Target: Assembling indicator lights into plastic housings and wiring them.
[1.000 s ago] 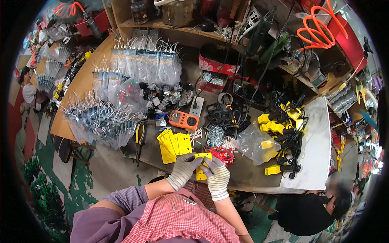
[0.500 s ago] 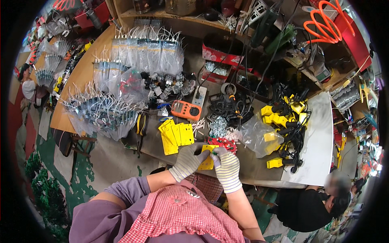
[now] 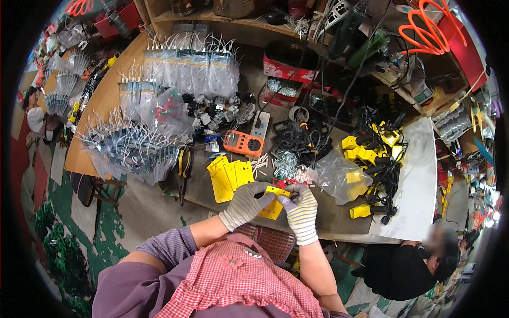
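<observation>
A flat yellow plastic plate (image 3: pixel 274 205) is gripped from both sides over the workbench's near edge. My left hand (image 3: pixel 245 204), in a grey knit glove, holds its left end. My right hand (image 3: pixel 301 210), in a striped knit glove, pinches its right end with the fingers curled on top. Just beyond my left hand lies a small stack of similar yellow plates (image 3: pixel 229 175). A heap of small metal screws (image 3: pixel 287 161) sits just beyond my hands.
An orange multimeter (image 3: pixel 242 143) lies behind the plates. Bagged cable-tie bundles (image 3: pixel 175 74) cover the bench's left. Yellow tools with black cables (image 3: pixel 371 159) and a clear plastic bag (image 3: pixel 336 177) lie right. Another person (image 3: pixel 411 270) crouches lower right. Shelves (image 3: pixel 275 21) line the back.
Both hands stay together on the yellow plate near the bench edge. The view has tilted slightly, and my hands have shifted a little right on the plate.
</observation>
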`<state>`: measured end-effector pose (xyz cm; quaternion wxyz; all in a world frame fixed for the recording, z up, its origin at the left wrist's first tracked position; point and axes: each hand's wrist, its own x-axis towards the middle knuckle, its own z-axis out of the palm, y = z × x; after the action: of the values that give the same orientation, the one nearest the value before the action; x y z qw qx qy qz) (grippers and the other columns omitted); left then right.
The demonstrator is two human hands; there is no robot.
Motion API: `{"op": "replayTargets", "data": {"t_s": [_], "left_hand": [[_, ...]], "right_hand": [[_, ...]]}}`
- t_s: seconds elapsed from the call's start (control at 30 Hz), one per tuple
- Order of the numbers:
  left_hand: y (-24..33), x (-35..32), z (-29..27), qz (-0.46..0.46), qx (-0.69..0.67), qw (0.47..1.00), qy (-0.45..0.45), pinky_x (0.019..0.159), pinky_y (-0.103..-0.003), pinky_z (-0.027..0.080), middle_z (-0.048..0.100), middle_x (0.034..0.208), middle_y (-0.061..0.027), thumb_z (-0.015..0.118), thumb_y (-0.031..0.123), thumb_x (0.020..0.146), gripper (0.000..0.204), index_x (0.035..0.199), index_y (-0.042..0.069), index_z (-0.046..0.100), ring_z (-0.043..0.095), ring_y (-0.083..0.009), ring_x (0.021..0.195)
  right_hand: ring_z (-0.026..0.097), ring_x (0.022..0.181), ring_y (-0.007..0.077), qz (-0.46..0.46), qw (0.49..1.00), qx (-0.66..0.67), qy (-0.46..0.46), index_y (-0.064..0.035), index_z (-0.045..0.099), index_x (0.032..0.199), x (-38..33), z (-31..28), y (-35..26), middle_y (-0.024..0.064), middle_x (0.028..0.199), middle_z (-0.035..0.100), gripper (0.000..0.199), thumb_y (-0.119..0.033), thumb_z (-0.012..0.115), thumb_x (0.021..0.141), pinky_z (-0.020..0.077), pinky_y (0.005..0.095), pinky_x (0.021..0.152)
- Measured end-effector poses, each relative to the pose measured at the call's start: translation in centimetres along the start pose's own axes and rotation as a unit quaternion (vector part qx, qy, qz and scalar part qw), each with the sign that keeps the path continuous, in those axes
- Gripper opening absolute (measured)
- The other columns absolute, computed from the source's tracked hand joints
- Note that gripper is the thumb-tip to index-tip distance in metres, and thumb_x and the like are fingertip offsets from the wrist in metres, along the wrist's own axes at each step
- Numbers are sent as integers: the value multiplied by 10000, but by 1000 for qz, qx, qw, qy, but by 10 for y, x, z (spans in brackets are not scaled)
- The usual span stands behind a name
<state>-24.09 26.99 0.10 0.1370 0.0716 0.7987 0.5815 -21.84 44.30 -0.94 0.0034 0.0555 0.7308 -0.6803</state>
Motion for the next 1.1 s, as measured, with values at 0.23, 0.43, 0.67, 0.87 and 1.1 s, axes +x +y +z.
{"op": "replayTargets", "data": {"t_s": [0.23, 0.43, 0.67, 0.87, 1.1], "left_hand": [[-17, 59, -13, 127, 140, 980, 59, 854, -397, 488, 655, 1029, -182, 621, 222, 857, 313, 1095, 19, 631, 626, -342, 971], [-33, 165, -3, 18, 302, 950, 76, 908, -436, 476, 608, 1140, -196, 689, 243, 797, 593, 1331, 92, 479, 584, -393, 1034], [22, 160, 16, 267, 322, 908, 39, 802, -411, 505, 628, 987, -140, 668, 199, 801, 302, 1094, 128, 642, 628, -315, 903], [13, 181, 17, 129, 33, 990, 38, 872, -329, 481, 670, 992, -131, 542, 84, 854, 247, 1077, 62, 647, 642, -248, 969], [109, 165, -6, 129, -303, 940, -83, 685, -242, 457, 668, 950, -49, 570, 337, 938, 361, 1154, 51, 615, 559, -86, 741]], "right_hand": [[553, 726, 175, -133, 948, -215, 194, -37, 583, 1033, 41, -17, -11, 66, 795, 593, 391, -217, 790, 755, 478, 334, 681], [640, 782, 351, -100, 789, -590, 140, -79, 624, 964, 80, -46, -33, 155, 845, 663, 298, -320, 691, 802, 509, 434, 701], [642, 739, 351, -157, 795, -581, 78, -58, 698, 905, 52, -64, -61, 164, 806, 674, 266, -307, 656, 822, 514, 426, 691], [532, 591, 38, 66, 994, -90, 1, 6, 686, 921, 35, -92, -111, 16, 683, 625, 279, -265, 703, 861, 411, 180, 512], [598, 707, 165, -261, 929, -216, 147, 9, 654, 912, 94, -74, -144, 72, 792, 653, 194, -140, 739, 819, 481, 289, 690]]}}
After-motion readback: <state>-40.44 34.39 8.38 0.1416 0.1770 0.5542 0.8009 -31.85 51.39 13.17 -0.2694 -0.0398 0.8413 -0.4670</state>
